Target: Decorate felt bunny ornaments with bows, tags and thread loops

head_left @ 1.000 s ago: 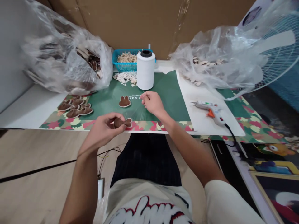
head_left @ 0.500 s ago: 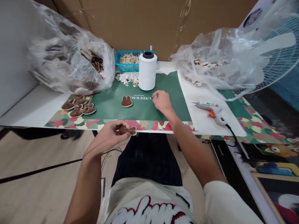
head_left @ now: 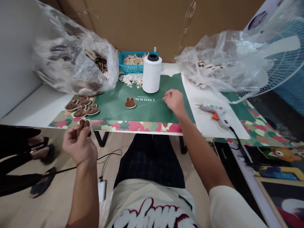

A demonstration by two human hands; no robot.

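Observation:
My left hand (head_left: pixel 81 142) is off the table's front left edge, its fingers closed on a brown bunny-shaped plush piece (head_left: pixel 85 123) with the ears showing. Over the green mat, to the right, my right hand (head_left: pixel 174 100) has its fingertips pinched together. A thin white thread (head_left: pixel 149 101) runs taut across the mat between the two hands. Behind it stands a white thread cone (head_left: pixel 151 76). One brown bunny piece (head_left: pixel 130 103) lies flat mid-mat. Several more bunny pieces (head_left: pixel 85 110) are heaped at the mat's left end.
A blue basket (head_left: pixel 121 60) of pale strips stands at the back, with white tags (head_left: pixel 130 79) before it. Plastic bags of pieces sit left (head_left: pixel 71 63) and right (head_left: pixel 228 69). A glue gun (head_left: pixel 215 114) lies right, near a fan (head_left: pixel 282 53). Another person's feet (head_left: pixel 42 183) show lower left.
My left hand has moved left with the bunny piece, from the table's front middle. My right hand has shifted right, away from the cone, and the thread now stretches across the mat.

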